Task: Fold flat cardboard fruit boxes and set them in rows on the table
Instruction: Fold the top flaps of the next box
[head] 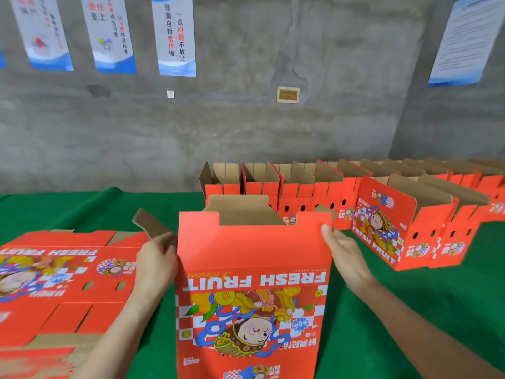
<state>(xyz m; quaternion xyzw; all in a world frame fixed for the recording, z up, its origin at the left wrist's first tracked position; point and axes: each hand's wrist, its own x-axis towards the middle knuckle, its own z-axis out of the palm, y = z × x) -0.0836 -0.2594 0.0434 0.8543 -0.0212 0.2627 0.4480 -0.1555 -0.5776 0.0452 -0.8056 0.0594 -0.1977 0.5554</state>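
Note:
I hold a red "FRESH FRUIT" cardboard box [251, 269] upright in front of me, print upside down, its brown inside showing at the top. My left hand [157, 258] grips its left edge, near a brown flap [150, 224] that sticks out to the left. My right hand [343, 250] grips its upper right edge, thumb on the red front panel. A stack of flat, unfolded boxes [62, 280] lies on the green table [410, 310] at my left. Folded boxes [300, 187] stand in rows at the back and right.
The nearest folded box [382, 225] stands just right of my right hand. A bare grey concrete wall [246, 127] with hanging posters [175, 34] rises behind the table. Green cloth shows at the back left [82, 209] and lower right.

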